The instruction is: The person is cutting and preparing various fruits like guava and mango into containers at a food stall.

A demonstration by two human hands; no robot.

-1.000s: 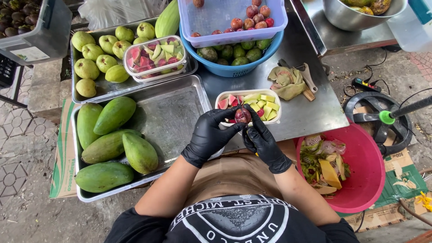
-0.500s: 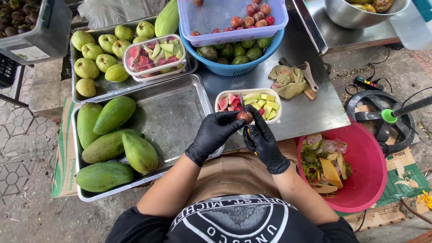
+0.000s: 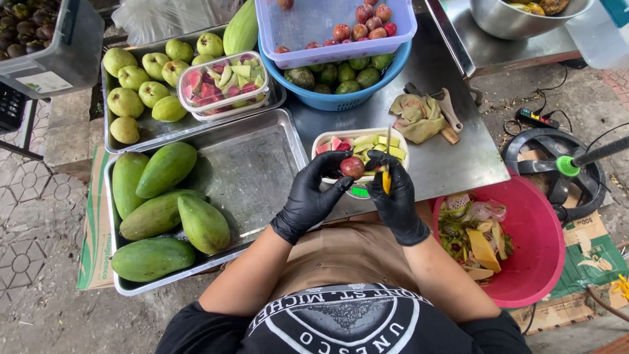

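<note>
The left hand [image 3: 308, 196], black-gloved, has its grip closed round a small red fruit [image 3: 352, 167], held over the white tray of cut fruit [image 3: 324, 139] near the bench's front edge. The right hand [image 3: 396, 200] is clamped on a yellow-handled knife [image 3: 386, 178] touching the fruit. Best to cut away from the thumb, with the scraps dropping toward the pink tub [image 3: 544, 249].

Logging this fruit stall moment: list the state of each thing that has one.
left hand: gloved, holding small red fruit
right hand: gloved, grip on yellow-handled knife
white tub: open, part-filled with cut fruit
lidded tub: closed, full
pink basin: holds peelings
</note>
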